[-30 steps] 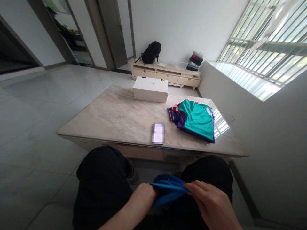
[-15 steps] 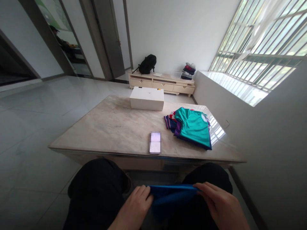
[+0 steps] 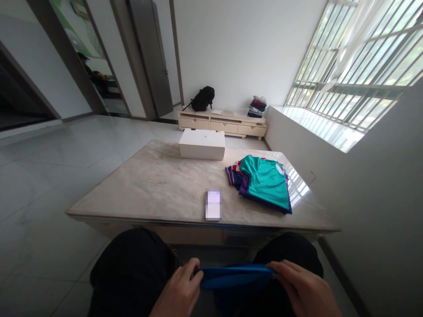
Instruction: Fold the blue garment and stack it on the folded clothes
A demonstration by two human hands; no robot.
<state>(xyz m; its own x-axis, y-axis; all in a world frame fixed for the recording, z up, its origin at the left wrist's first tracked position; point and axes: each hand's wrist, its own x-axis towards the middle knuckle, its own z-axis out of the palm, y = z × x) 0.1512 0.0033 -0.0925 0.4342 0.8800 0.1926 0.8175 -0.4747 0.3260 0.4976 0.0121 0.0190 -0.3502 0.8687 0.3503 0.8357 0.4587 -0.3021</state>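
- Blue garment (image 3: pixel 236 279) down at the bottom centre of the frame, over the lap between two dark-trousered knees, well short of the table (image 3: pixel 158 185).
- Left hand (image 3: pixel 180 293) pinching the left end of its top edge, fingers curled closed on the cloth; right hand (image 3: pixel 302 288) clamped on the right end the same way.
- Looks light, soft and floppy: sags below the stretched edge, so no stiffness to count on. Probably a bit slick if synthetic, can't tell for sure.
- Best grabbed at the corners or along a seam, a pinch at each end like now; middle would just bunch up.
- Not fragile, no worry about squeezing.
- Versus half a second back: top edge pulled about as straight, hands a touch lower in frame, view tipped up slightly so table sits lower.
- Versus a full second back: cloth was bunched in a wad, hands closer together; now spread out taut.
- Teal shirt pile (image 3: pixel 264 182), white box (image 3: pixel 202 144) and blurred phone (image 3: pixel 213 204) on the table unchanged.
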